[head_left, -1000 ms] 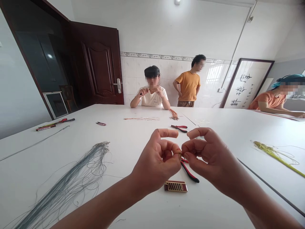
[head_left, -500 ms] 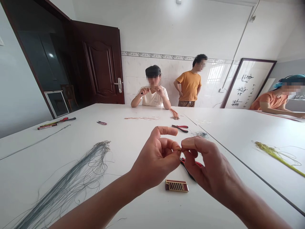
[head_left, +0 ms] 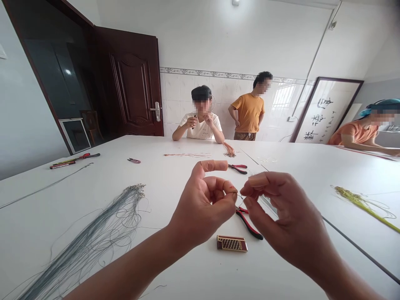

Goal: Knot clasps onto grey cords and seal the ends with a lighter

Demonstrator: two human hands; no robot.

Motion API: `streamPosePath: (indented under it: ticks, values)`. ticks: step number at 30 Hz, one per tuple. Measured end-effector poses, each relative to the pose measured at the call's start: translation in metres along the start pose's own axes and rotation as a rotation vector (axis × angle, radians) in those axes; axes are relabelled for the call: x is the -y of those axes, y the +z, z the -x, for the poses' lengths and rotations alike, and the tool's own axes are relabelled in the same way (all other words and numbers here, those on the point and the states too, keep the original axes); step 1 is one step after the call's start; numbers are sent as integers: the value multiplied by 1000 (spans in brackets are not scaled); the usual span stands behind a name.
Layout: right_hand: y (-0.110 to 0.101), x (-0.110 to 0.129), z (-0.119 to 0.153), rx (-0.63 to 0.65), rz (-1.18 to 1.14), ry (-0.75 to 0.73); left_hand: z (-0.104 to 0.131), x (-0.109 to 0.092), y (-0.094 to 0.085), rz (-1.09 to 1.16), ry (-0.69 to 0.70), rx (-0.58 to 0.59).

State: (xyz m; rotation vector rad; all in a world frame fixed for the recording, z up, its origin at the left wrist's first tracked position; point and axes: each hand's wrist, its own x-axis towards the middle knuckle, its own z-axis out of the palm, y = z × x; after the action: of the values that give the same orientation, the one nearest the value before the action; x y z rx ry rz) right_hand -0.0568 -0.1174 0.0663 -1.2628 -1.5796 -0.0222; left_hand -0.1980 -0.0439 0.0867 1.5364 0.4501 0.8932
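Observation:
My left hand [head_left: 203, 208] is raised over the white table, thumb and forefinger pinched on a thin dark cord [head_left: 240, 196]. Just right of those fingertips is my right hand [head_left: 281, 216], thumb and forefinger close together near the cord's loose part; whether they grip it is too small to tell. Red-and-black pliers [head_left: 250, 223] lie on the table between and below my hands. Nearer to me rests a brown and gold patterned lighter-like box [head_left: 231, 243].
Grey-green cords [head_left: 103, 225] spread over the left of the table [head_left: 175, 279]. Yellow-green cords [head_left: 362, 204] lie right, orange cords [head_left: 229, 150] at the back. More pliers [head_left: 239, 168], small snips [head_left: 134, 160] and tools [head_left: 73, 160] lie around. Three people are beyond.
My right hand has moved slightly away from my left fingertips, opening a small gap with thin cord showing in it. The pliers below are less covered. The person opposite has shifted their hands.

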Motion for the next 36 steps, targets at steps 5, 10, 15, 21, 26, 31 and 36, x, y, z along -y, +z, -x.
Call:
streamPosePath:
  ticks: [5, 10, 15, 21, 26, 31, 36]
  values:
    - [4, 4, 0, -19, -49, 53, 1, 6, 2, -25, 14, 9]
    - [1, 4, -4, -58, -145, 154, 0, 5, 1, -56, 41, -45]
    - [2, 1, -2, -26, -84, 95, 0, 5, 1, -55, 43, -54]
    - [6, -2, -2, 1, -107, 89, 0, 7, 2, -61, 35, -48]
    - [3, -5, -6, 26, -290, 168, -1, 5, 0, -49, 20, -62]
    - [7, -7, -5, 10, -262, 176, -1, 8, 2, -51, 21, -47]
    - [9, -8, -6, 46, -346, 242, -2, 12, 2, -4, 41, -15]
